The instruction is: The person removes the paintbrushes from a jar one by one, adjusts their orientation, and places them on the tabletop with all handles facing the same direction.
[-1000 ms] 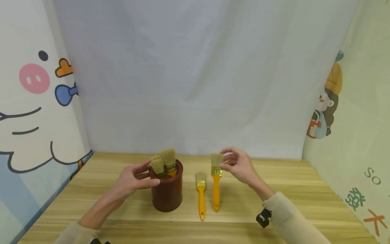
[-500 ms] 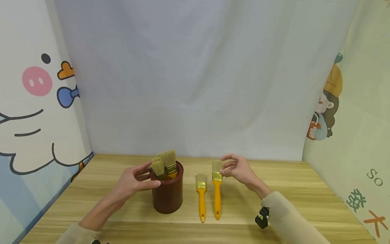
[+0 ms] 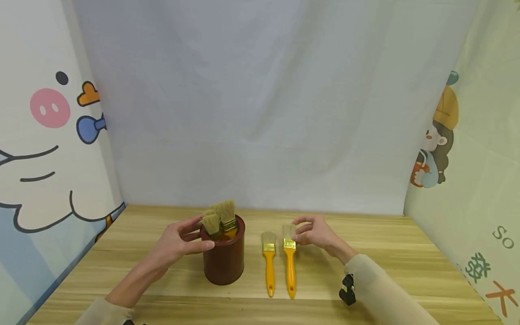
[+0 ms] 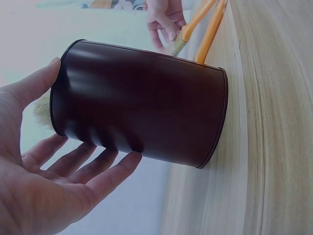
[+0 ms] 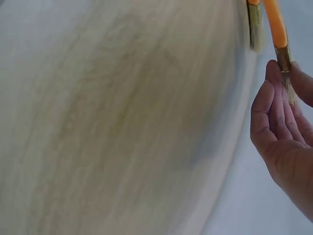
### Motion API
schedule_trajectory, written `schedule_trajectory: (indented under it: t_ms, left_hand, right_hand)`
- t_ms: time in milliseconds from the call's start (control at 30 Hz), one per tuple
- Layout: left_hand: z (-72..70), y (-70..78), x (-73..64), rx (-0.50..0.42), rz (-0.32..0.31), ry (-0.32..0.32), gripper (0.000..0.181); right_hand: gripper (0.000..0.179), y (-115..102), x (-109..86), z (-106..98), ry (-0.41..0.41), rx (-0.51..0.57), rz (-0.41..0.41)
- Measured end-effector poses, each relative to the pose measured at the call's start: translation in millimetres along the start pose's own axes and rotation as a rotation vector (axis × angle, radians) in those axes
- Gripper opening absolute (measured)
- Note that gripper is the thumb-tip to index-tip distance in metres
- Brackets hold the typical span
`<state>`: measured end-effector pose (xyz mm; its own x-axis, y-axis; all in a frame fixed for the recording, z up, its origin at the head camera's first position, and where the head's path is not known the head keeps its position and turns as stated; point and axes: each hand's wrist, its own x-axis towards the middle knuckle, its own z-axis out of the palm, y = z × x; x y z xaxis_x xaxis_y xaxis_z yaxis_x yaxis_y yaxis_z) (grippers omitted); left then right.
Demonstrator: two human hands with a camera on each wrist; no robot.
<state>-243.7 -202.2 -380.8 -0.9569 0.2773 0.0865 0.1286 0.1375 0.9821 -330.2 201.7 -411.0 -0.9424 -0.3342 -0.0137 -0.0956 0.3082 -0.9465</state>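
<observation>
In the head view my left hand (image 3: 174, 243) holds a dark reddish-brown can (image 3: 224, 265) near its top, thumb at the rim and fingers along the far side. Several paintbrushes (image 3: 225, 213) stand in the can, bristles up. My right hand (image 3: 318, 232) pinches a paintbrush (image 3: 290, 268) with a yellow-orange handle around its bristle end. The handle points toward me. In the right wrist view, thumb and fingers close on the brush (image 5: 282, 56) at the ferrule and bristles. A second paintbrush (image 3: 269, 266) lies on the table just left of it, nearly parallel.
The wood-grain table (image 3: 162, 298) carries the can and brushes. A pale curtain (image 3: 260, 113) rises along its back edge. Printed cloth panels stand at the left (image 3: 48, 189) and right (image 3: 467, 189). A dark wrist device (image 3: 347, 290) sits at the right cuff.
My right hand has lowered the pinched paintbrush down and toward me, so it comes level beside the other brush. The left hand stays at the can.
</observation>
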Motion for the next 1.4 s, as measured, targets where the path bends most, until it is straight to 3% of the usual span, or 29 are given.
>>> schedule_trajectory:
  t_ms: [700,1400]
  left_hand:
    - [-1.5,0.5,-0.3,0.010,-0.011,-0.007,0.095]
    - [-1.0,1.4,0.2,0.014,-0.024,0.002,0.095]
  right_hand:
    - [0.035,10,7.9,8,0.007,-0.137,0.023]
    - [0.033,14,8.4,8,0.038,-0.255,-0.014]
